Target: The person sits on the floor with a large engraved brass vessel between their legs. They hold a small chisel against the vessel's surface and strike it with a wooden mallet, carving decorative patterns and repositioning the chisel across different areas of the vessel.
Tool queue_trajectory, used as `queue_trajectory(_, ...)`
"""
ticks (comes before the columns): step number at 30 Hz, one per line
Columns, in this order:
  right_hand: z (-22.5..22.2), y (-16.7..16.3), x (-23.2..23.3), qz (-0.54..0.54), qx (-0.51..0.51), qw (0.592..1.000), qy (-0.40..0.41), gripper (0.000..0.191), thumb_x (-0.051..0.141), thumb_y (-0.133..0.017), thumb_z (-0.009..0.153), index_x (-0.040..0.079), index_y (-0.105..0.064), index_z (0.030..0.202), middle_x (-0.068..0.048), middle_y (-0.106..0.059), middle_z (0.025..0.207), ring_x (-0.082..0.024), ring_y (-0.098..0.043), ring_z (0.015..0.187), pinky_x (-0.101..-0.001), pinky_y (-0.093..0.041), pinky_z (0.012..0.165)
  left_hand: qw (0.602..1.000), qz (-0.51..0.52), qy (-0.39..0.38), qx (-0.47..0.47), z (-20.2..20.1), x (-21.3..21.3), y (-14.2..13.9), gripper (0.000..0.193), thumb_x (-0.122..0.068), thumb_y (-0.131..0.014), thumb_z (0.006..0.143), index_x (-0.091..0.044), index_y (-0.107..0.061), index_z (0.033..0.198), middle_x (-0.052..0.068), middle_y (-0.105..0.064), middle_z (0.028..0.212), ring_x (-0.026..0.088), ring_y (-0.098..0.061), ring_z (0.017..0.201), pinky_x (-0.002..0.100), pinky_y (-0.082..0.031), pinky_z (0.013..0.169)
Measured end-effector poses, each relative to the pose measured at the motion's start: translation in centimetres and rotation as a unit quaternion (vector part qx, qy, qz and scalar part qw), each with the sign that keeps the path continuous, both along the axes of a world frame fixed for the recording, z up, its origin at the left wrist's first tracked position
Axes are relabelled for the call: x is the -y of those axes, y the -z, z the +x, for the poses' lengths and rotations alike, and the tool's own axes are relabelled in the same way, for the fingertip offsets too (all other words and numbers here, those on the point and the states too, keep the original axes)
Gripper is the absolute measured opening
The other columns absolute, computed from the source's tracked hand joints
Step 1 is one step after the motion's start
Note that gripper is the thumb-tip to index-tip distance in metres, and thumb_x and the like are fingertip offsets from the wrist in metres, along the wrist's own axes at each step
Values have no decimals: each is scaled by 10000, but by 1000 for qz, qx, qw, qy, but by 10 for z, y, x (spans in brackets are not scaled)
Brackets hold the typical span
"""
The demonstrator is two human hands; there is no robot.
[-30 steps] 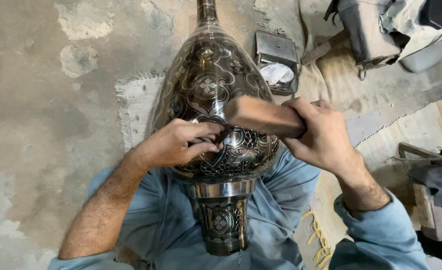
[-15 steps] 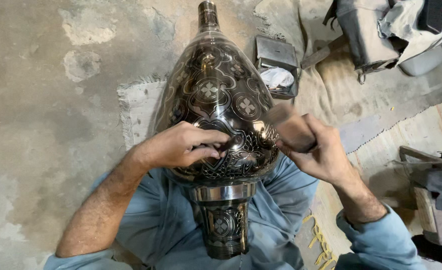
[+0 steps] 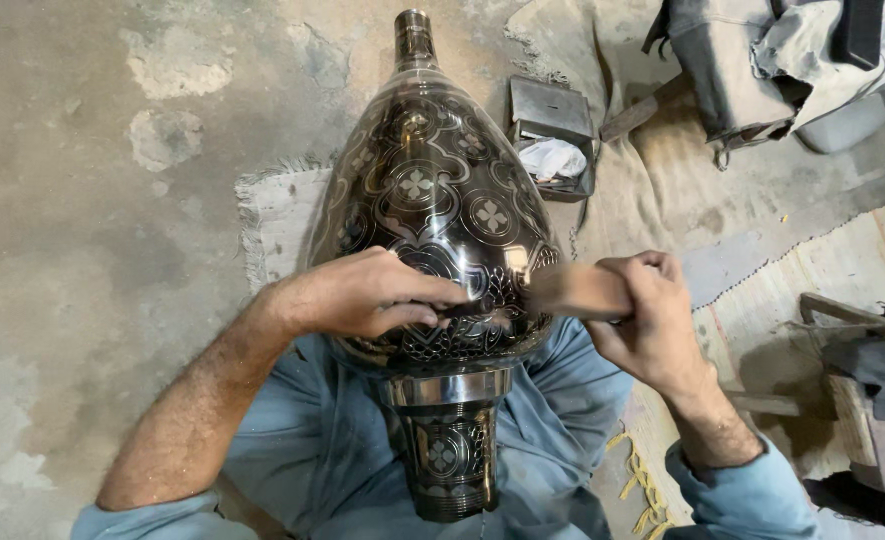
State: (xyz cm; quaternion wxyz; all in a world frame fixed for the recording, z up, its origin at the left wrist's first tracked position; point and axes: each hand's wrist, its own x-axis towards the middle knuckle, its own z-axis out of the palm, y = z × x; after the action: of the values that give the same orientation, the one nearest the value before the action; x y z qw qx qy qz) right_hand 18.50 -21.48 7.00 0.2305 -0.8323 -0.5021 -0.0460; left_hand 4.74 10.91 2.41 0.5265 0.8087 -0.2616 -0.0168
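Observation:
A large dark metal vase (image 3: 432, 200) with fine engraved floral patterns lies across my lap, its narrow neck pointing away and its ringed base toward me. My left hand (image 3: 362, 295) rests on the lower belly of the vase, fingers pinched around a thin dark tool pressed against the metal. My right hand (image 3: 652, 320) grips a wooden mallet block (image 3: 577, 290), held just to the right of the tool's end. The tool's tip is hidden under my fingers.
A small open metal box (image 3: 552, 150) with white cloth inside sits beyond the vase on a tan mat (image 3: 662, 200). Grey bags (image 3: 762, 60) lie at the far right. Wooden pieces (image 3: 852, 400) lie at my right. Bare concrete floor (image 3: 92, 200) spreads left.
The wooden block has swung from over the vase out to the right and now sits close to the tool again. My left hand has stayed put on the vase.

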Motion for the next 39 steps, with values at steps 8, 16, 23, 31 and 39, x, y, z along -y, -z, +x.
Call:
queue_trajectory(8, -3, 6, 3, 40, 45, 998, -33, 416, 119, -851, 738, 127, -626, 1088, -21, -687, 923, -246, -638, 828, -470, -440, 925, 997, 64, 46, 1, 3, 3, -6, 444, -57, -716, 854, -162, -678, 1283, 82, -792, 1084, 253, -776, 967, 387, -615, 810)
queue_trajectory(16, 13, -6, -11, -64, -16, 998, -4, 536, 122, -784, 666, 58, -609, 1169, -125, -698, 952, -371, -645, 855, -470, -511, 811, 961, -158, -228, 15, -35, 23, 22, 316, -38, -708, 968, -25, -629, 1273, 104, -788, 1114, 179, -785, 1017, 290, -663, 881)
queue_trajectory(23, 28, -39, -75, -302, 75, 946, -95, 309, 118, -723, 748, 67, -582, 1019, -107, -692, 776, -341, -710, 745, -477, -546, 659, 791, -362, -493, -21, -66, 102, 38, 270, -28, -671, 1003, 10, -540, 1236, 128, -753, 1113, 146, -743, 1001, 247, -614, 863)
queue_trajectory(31, 23, -99, -173, -200, 125, 932, -276, 423, 174, -762, 713, 47, -610, 1087, -102, -710, 858, -293, -722, 652, -422, -565, 514, 723, -364, -586, 19, -65, 130, 48, 281, -58, -734, 999, 0, -563, 1214, 99, -751, 1111, 130, -748, 1032, 209, -610, 856)
queue_trajectory(39, -38, -123, -239, -349, 196, 846, -351, 175, 228, -591, 1032, 58, -628, 1036, -42, -683, 704, -169, -694, 572, -410, -529, 478, 704, -340, -622, -28, -64, 131, 50, 276, -46, -763, 954, -5, -599, 1173, 76, -771, 1048, 103, -740, 927, 173, -568, 749)
